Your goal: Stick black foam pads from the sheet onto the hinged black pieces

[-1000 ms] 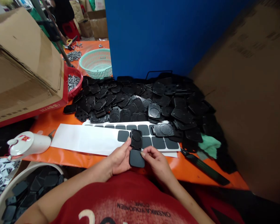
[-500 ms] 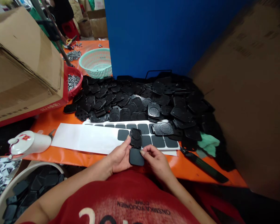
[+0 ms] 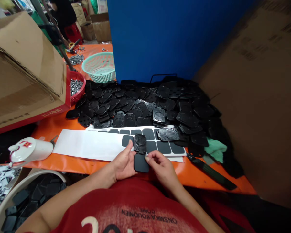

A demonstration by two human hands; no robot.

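Note:
A black hinged plastic piece (image 3: 140, 144) lies unfolded between my hands, above the near edge of the table. Its upper half has a ridged oval pattern; its lower half (image 3: 141, 163) is a smooth dark square. My left hand (image 3: 124, 163) holds it from the left, thumb raised beside the upper half and fingers partly hidden beneath. With thumb and forefinger, my right hand (image 3: 160, 165) pinches the right edge of the smooth square. Just beyond, a sheet of dark square stickers (image 3: 164, 147) lies partly under white backing paper (image 3: 87, 144).
Black plastic pieces (image 3: 135, 97) are heaped along the back. A box cutter (image 3: 210, 171) and green cloth (image 3: 215, 149) lie at right. A lidded white mug (image 3: 30, 149) is at left, above a bucket (image 3: 0, 202) of black parts. Cardboard boxes (image 3: 26, 64) and a blue panel (image 3: 160, 38) hem the table.
The upper half of the hinged piece is tilted slightly more toward me, and my left thumb sits a little farther from it. Both hands keep hold; the camera view has shifted slightly.

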